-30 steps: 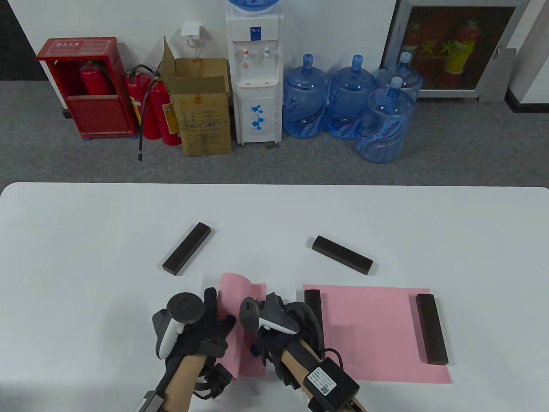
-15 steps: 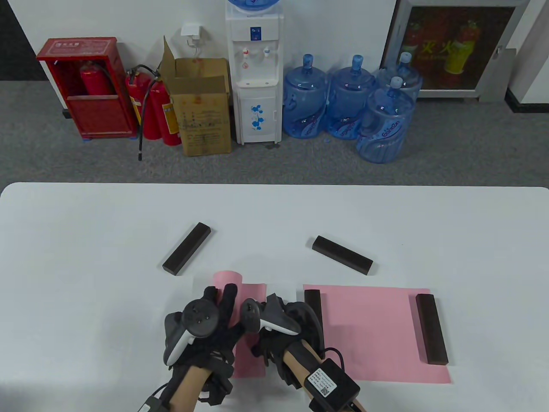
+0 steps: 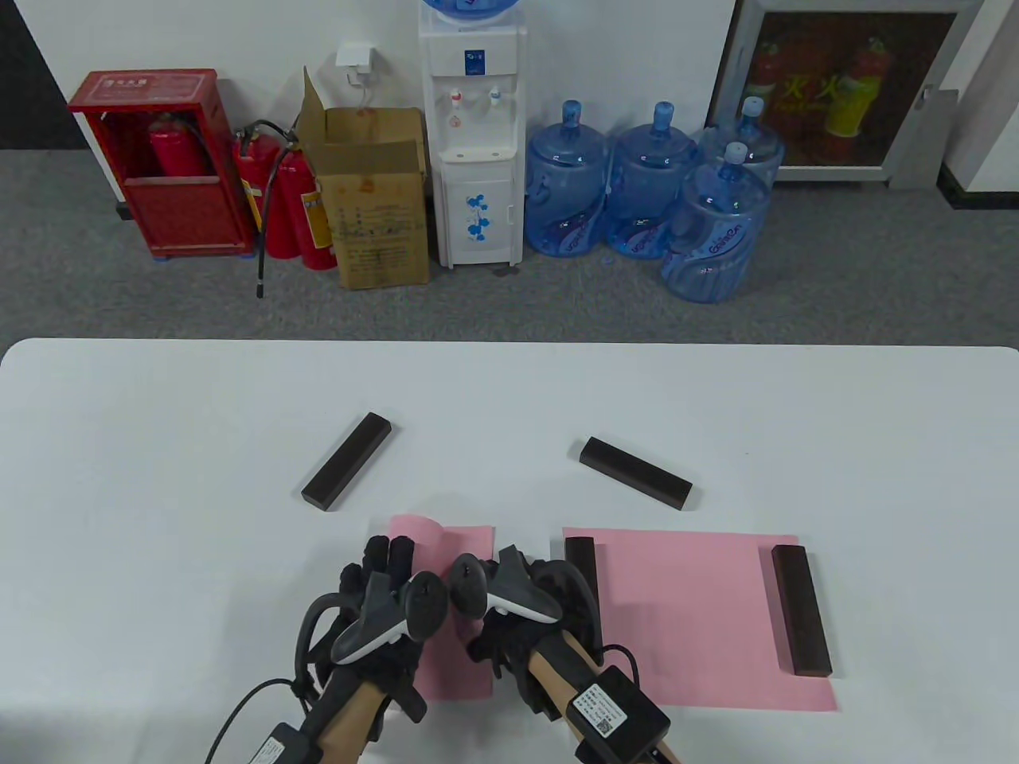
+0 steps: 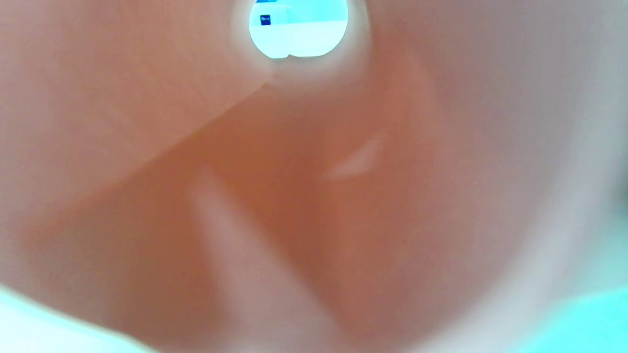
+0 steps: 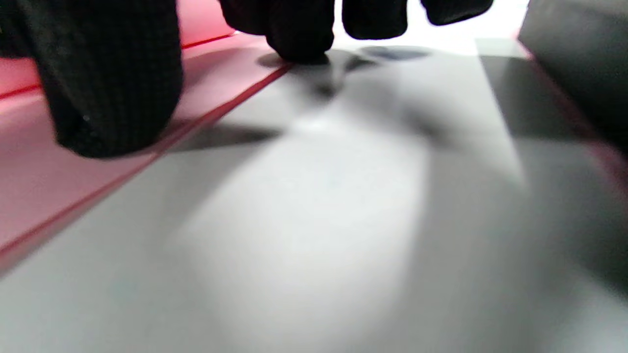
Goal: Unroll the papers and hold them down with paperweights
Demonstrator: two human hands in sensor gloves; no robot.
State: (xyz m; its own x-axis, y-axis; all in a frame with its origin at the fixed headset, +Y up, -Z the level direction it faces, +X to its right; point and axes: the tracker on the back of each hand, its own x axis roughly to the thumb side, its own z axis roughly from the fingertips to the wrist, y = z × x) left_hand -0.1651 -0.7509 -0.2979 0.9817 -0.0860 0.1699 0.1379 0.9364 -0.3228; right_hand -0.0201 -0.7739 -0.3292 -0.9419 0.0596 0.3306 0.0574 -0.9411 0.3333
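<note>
A partly unrolled pink paper (image 3: pixel 458 656) lies at the table's front middle, its rolled part (image 3: pixel 422 532) on the left. My left hand (image 3: pixel 390 559) curls over the roll and grips it. The left wrist view looks down the inside of the pink roll (image 4: pixel 314 196). My right hand (image 3: pixel 549 581) presses the paper's right edge to the table. In the right wrist view its fingertips (image 5: pixel 299 34) rest on the pink sheet (image 5: pixel 73 186). Two loose dark paperweights lie farther back, one on the left (image 3: pixel 346 460) and one on the right (image 3: pixel 635 471).
A second pink paper (image 3: pixel 692 613) lies flat at the front right, held by a paperweight on its left edge (image 3: pixel 581 557) and another on its right edge (image 3: pixel 800 609). The left one is close beside my right hand and shows in the right wrist view (image 5: pixel 579 63). The table (image 3: pixel 159 477) is white.
My left hand has tipped over and slid left along the sheet, and the roll has shifted a little left, baring more paper. My right hand has stayed in place.
</note>
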